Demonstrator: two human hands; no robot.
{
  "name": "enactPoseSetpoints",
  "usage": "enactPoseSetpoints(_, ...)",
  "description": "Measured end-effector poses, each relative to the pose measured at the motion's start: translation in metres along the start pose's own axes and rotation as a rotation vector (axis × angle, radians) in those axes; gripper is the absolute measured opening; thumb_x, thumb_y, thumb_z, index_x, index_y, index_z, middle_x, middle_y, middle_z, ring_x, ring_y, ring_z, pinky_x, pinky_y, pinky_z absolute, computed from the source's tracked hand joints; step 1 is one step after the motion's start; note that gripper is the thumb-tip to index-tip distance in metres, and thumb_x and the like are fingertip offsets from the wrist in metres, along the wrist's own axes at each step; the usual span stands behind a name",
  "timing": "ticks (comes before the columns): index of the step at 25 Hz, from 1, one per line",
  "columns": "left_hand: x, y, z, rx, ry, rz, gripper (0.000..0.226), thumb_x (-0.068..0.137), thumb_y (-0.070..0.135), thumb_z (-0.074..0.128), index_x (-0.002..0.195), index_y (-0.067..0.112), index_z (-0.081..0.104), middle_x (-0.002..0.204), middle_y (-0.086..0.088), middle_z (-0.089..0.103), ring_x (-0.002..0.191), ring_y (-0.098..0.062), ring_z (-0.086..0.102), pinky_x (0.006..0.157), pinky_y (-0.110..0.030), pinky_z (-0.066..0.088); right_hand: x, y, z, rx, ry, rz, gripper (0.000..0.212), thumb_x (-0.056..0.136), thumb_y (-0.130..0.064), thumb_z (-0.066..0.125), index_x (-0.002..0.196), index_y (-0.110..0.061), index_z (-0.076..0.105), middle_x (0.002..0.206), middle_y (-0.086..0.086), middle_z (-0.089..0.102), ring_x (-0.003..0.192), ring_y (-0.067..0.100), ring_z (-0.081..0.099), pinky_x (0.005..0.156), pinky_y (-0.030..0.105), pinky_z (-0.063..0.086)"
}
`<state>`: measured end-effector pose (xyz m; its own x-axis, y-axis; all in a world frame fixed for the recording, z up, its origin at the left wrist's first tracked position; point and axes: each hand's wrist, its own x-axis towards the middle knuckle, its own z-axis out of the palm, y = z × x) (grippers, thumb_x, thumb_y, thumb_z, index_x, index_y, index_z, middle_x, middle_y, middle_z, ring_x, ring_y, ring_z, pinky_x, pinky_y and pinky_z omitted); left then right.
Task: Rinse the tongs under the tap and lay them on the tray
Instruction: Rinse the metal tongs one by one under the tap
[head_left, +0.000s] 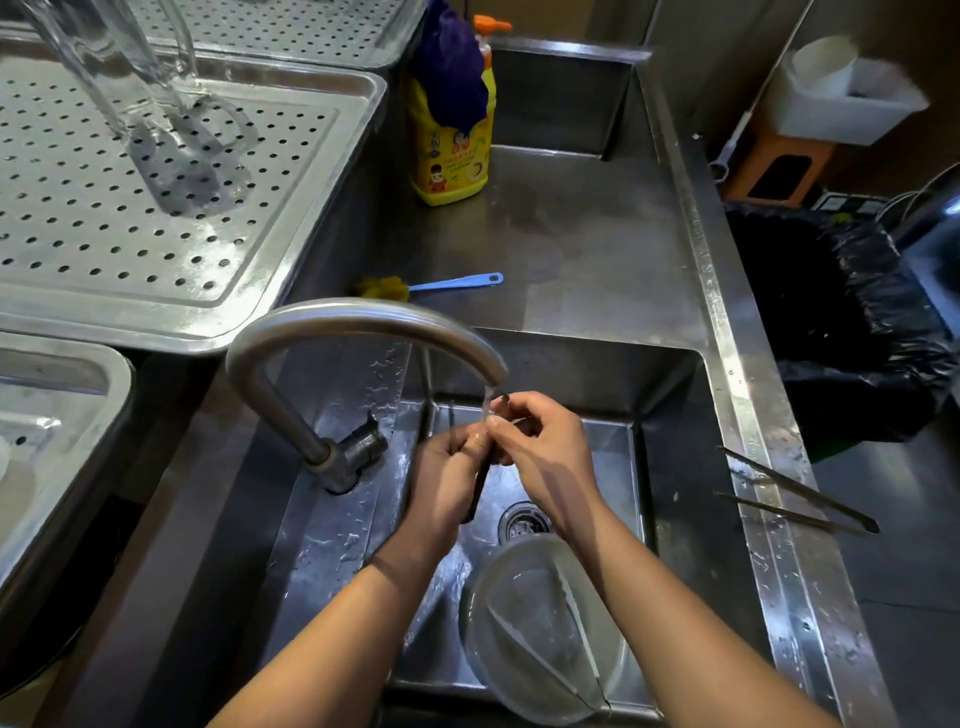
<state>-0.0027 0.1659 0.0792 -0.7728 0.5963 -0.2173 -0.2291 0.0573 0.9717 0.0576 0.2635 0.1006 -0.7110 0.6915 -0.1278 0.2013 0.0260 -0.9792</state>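
Water runs from the curved steel tap (363, 322) into the sink (670, 447). Under the stream both hands hold a thin dark pair of tongs (479, 488). My left hand (447, 478) grips the tongs low down, and my right hand (545, 447) pinches their upper end right in the water. The tongs' lower tips point down toward the drain (522, 522). A perforated steel tray (291, 218) lies at the upper left, with a clear glass jug (130, 78) standing on it.
A second pair of tongs (795, 499) lies on the sink's right rim. A clear bowl (540, 629) holding another pair sits in the basin near me. A yellow soap bottle (452, 156), a blue-handled brush (441, 285) and a black-lined bin (841, 322) are around the counter.
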Motion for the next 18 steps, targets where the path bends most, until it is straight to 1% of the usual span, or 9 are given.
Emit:
enactPoseSetpoints(1,0.004,0.000,0.000,0.006,-0.002,-0.009,0.030,0.100,0.008,0.051,0.082,0.003,0.074,0.059,0.002,0.068,0.051,-0.002,0.058,0.053,-0.016,0.047,0.001,-0.001,-0.001,-0.020,-0.006,-0.016,0.006,0.085,-0.016,0.071,0.088,-0.022,0.072,0.083,0.004,0.071,0.073,0.016,0.067,0.065,0.035,0.060)
enactPoseSetpoints(4,0.015,-0.001,-0.002,-0.036,-0.024,-0.044,0.018,0.096,0.002,0.057,0.087,-0.007,0.070,0.074,-0.009,0.072,0.072,-0.015,0.067,0.070,-0.030,0.056,0.004,-0.001,-0.003,-0.119,-0.016,-0.034,0.006,0.087,-0.025,0.069,0.093,-0.024,0.072,0.092,0.004,0.069,0.079,0.019,0.067,0.070,0.043,0.060)
enactPoseSetpoints(6,0.018,0.000,-0.001,-0.079,-0.091,-0.052,0.012,0.092,-0.008,0.057,0.094,-0.010,0.069,0.079,-0.008,0.075,0.077,-0.015,0.070,0.071,-0.026,0.056,0.007,-0.003,-0.004,-0.162,0.011,-0.049,0.005,0.088,-0.025,0.067,0.091,-0.024,0.071,0.092,0.004,0.069,0.081,0.023,0.067,0.072,0.049,0.059)
enactPoseSetpoints(8,0.017,-0.002,-0.003,-0.118,-0.163,-0.074,0.019,0.091,-0.012,0.054,0.100,-0.007,0.070,0.085,-0.011,0.074,0.082,-0.019,0.070,0.073,-0.027,0.057,0.009,-0.008,-0.002,-0.126,0.059,-0.078,0.004,0.088,-0.025,0.067,0.086,-0.025,0.070,0.089,0.005,0.069,0.079,0.027,0.067,0.073,0.052,0.058)
enactPoseSetpoints(10,0.014,-0.003,-0.008,-0.085,-0.196,-0.140,0.021,0.097,0.002,0.053,0.094,0.005,0.074,0.079,-0.013,0.070,0.074,-0.023,0.066,0.061,-0.029,0.051,0.011,-0.015,0.000,-0.063,0.092,-0.077,0.007,0.085,-0.032,0.066,0.082,-0.027,0.068,0.081,0.000,0.067,0.072,0.023,0.064,0.072,0.049,0.058)
enactPoseSetpoints(11,0.012,-0.005,-0.011,-0.042,-0.200,-0.169,0.025,0.099,0.013,0.053,0.084,0.011,0.074,0.071,-0.011,0.066,0.065,-0.022,0.061,0.053,-0.030,0.043,0.013,-0.017,0.001,-0.040,0.088,-0.068,0.009,0.083,-0.034,0.065,0.079,-0.026,0.066,0.074,-0.005,0.065,0.069,0.019,0.061,0.070,0.046,0.057)
enactPoseSetpoints(13,0.009,-0.006,-0.014,-0.002,-0.188,-0.202,0.032,0.096,0.029,0.054,0.072,0.013,0.067,0.056,-0.008,0.058,0.047,-0.019,0.051,0.046,-0.027,0.032,0.017,-0.018,0.005,-0.021,0.014,-0.034,0.012,0.084,-0.030,0.066,0.074,-0.027,0.060,0.064,-0.013,0.060,0.064,0.011,0.056,0.063,0.039,0.051)
enactPoseSetpoints(16,0.007,-0.005,-0.014,-0.132,-0.169,-0.327,0.033,0.101,0.037,0.044,0.094,0.007,0.056,0.055,-0.008,0.055,0.033,-0.015,0.041,0.039,-0.020,0.030,0.018,-0.019,0.014,0.092,-0.262,0.097,0.012,0.092,-0.027,0.068,0.089,-0.019,0.059,0.069,-0.007,0.070,0.063,0.008,0.065,0.055,0.022,0.050)
enactPoseSetpoints(18,0.003,-0.002,-0.016,-0.224,-0.208,-0.433,0.033,0.102,0.040,0.042,0.104,0.010,0.054,0.063,-0.009,0.057,0.034,-0.015,0.042,0.037,-0.017,0.032,0.021,-0.020,0.016,0.127,-0.341,0.157,0.019,0.095,-0.031,0.065,0.096,-0.013,0.061,0.073,0.000,0.073,0.056,0.008,0.065,0.045,0.018,0.048)
